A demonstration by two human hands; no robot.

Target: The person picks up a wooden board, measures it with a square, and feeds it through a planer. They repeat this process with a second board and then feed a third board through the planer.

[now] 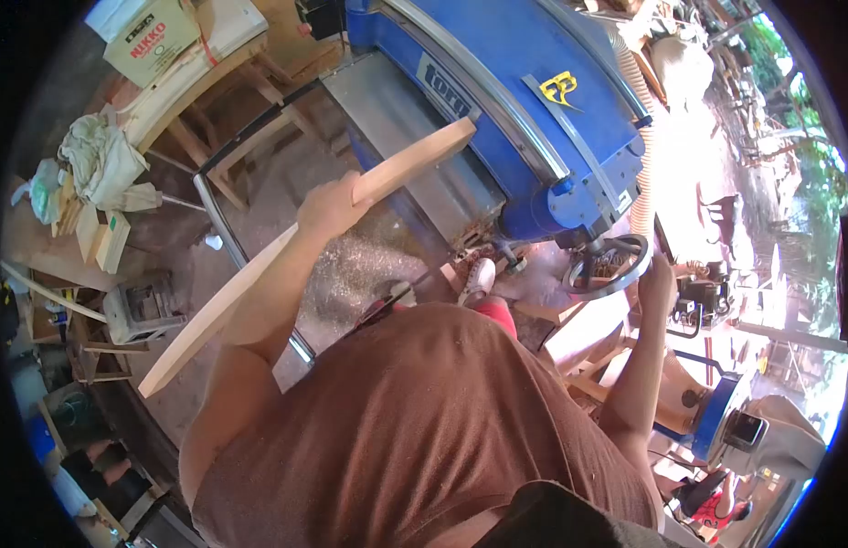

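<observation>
My left hand (331, 208) is wrapped round a long pale wooden board (415, 163), which slants from the lower left up to the machine. The board's far end is over the metal bed (387, 100) of a blue planer (552, 55), near its label. Out to the right, my right hand (657, 281) is closed at the rim of the planer's metal handwheel (616, 267); its fingertips are partly hidden. A combination square with a yellow head (559, 89) lies on top of the machine.
A NIKKO carton (154, 46) sits on a wooden bench at the upper left, near a bundle of cloth (102, 155). A ribbed hose (641, 210) runs behind the planer. A blue-banded machine (721, 416) stands at the lower right, near a person in red (712, 510).
</observation>
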